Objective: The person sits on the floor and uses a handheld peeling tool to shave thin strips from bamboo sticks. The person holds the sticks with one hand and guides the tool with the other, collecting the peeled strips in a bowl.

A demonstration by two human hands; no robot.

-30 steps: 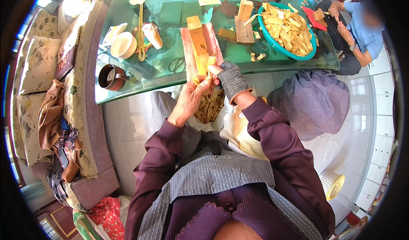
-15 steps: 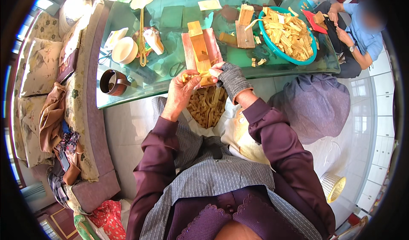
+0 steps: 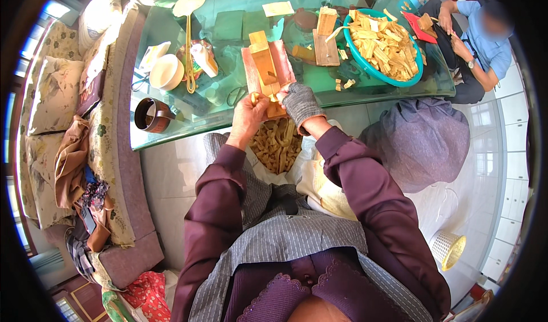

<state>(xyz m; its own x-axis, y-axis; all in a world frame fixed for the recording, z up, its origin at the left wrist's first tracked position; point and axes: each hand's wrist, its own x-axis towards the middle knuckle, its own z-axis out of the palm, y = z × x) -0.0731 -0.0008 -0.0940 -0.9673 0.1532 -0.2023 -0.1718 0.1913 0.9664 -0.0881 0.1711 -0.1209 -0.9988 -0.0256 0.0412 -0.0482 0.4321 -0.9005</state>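
Note:
At the near edge of the glass table, my left hand (image 3: 249,117) and my right hand (image 3: 301,108) are close together with fingers closed. Between them they pinch a thin yellow strip (image 3: 269,98), partly hidden by the fingers. The right hand wears a grey fingerless glove. Just beyond them is a stepped wooden block (image 3: 264,62), its long side pointing toward me, lying on a pink cloth (image 3: 282,55). Below my hands, a heap of brownish-yellow strips (image 3: 278,146) sits between my knees.
A teal basket (image 3: 423,65) heaped with pale yellow pieces stands at the right, beside another wooden block (image 3: 326,47). On the left are a dark mug (image 3: 153,115), a white bowl (image 3: 166,72) and a long-handled skimmer (image 3: 190,42). A person in blue (image 3: 490,53) sits far right.
Both hands have drawn closer together, and the fingers have curled tighter over the strip. The wooden block and its cloth have shifted slightly.

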